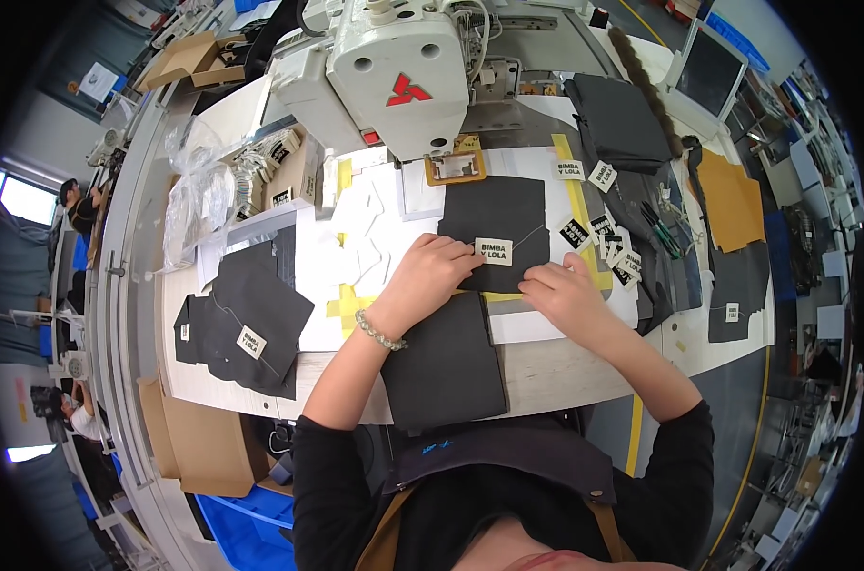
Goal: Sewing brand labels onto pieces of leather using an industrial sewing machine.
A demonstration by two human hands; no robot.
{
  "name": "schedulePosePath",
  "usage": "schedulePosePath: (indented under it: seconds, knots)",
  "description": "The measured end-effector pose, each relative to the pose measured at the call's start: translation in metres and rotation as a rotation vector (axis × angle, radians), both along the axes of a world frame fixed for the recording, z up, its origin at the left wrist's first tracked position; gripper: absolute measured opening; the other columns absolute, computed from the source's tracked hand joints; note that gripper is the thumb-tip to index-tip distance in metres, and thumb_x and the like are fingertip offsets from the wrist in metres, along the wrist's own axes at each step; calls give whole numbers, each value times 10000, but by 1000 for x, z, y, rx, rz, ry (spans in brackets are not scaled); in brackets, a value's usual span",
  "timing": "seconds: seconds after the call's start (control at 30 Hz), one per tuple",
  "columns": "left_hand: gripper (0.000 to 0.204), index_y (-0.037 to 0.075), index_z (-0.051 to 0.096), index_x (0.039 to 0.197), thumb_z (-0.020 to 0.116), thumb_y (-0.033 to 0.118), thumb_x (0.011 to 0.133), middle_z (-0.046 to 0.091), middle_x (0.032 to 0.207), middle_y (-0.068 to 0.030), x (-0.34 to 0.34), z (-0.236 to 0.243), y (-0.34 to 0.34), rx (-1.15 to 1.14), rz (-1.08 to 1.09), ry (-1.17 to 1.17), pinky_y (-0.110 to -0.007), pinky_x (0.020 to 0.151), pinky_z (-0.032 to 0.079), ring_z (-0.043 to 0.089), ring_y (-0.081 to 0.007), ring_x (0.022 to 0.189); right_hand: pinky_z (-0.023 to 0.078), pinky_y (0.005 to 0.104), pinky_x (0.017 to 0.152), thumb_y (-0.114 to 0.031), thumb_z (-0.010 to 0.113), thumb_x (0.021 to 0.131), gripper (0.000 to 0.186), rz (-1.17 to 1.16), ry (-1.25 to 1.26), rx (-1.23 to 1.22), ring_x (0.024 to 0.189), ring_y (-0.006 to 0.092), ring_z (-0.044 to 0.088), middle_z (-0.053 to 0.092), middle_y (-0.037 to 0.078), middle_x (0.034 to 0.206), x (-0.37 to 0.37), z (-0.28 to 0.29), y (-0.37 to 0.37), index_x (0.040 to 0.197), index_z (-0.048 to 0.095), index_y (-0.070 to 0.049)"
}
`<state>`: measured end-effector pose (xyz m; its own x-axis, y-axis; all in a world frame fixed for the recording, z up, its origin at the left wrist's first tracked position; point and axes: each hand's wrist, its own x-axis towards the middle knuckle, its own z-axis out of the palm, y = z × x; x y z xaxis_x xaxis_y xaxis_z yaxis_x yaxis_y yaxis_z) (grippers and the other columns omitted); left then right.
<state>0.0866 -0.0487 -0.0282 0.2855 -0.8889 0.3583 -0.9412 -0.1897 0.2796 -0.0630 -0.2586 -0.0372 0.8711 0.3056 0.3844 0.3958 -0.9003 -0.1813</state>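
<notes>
A black fabric piece with a small white label and a loose thread lies below the sewing machine head and its gold clamp frame. My left hand has bent fingers on the piece's lower left edge, beside the label. My right hand pinches the lower right corner. Another black piece lies beneath, reaching the table's front edge.
Black cut pieces lie left, below a label box. Loose labels, green-handled tools, folded black fabric and yellow material sit right, near a screen. Two people work at far left.
</notes>
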Motion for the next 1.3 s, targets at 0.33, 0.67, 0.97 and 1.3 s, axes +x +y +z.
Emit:
schedulePosePath:
  seconds: [0.33, 0.67, 0.97, 1.3]
  knots:
    - [209, 72, 691, 976, 711, 152, 784, 672, 883, -29, -9, 15, -7, -57, 39, 107, -326, 812, 460, 628, -203, 826, 319, 352, 837, -99, 642, 826, 129, -148, 66, -19, 846, 134, 581, 617, -8, 911, 11, 9, -5, 954, 630, -107]
    - [250, -20, 624, 817, 645, 217, 894, 586, 659, -182, 30, 38, -30, -52, 275, 635, -409, 577, 439, 557, -352, 597, 415, 201, 629, -170, 667, 910, 191, -372, 111, 904, 695, 59, 527, 621, 34, 744, 66, 23, -17, 959, 646, 13]
    - [183, -11, 670, 866, 646, 171, 862, 606, 700, -168, 47, 58, -51, -11, 97, 562, -397, 628, 464, 582, -323, 638, 381, 194, 622, -184, 649, 941, 213, -308, 286, 1320, 694, 23, 492, 605, -31, 767, 77, 20, -25, 968, 649, 26]
    - [215, -8, 666, 912, 754, 68, 731, 656, 836, -149, 62, 130, 17, -150, 184, -70, -390, 778, 474, 605, -338, 798, 421, 219, 852, -145, 551, 980, 202, -279, 55, 1127, 905, 65, 560, 663, 18, 972, 52, 36, -35, 1032, 656, 19]
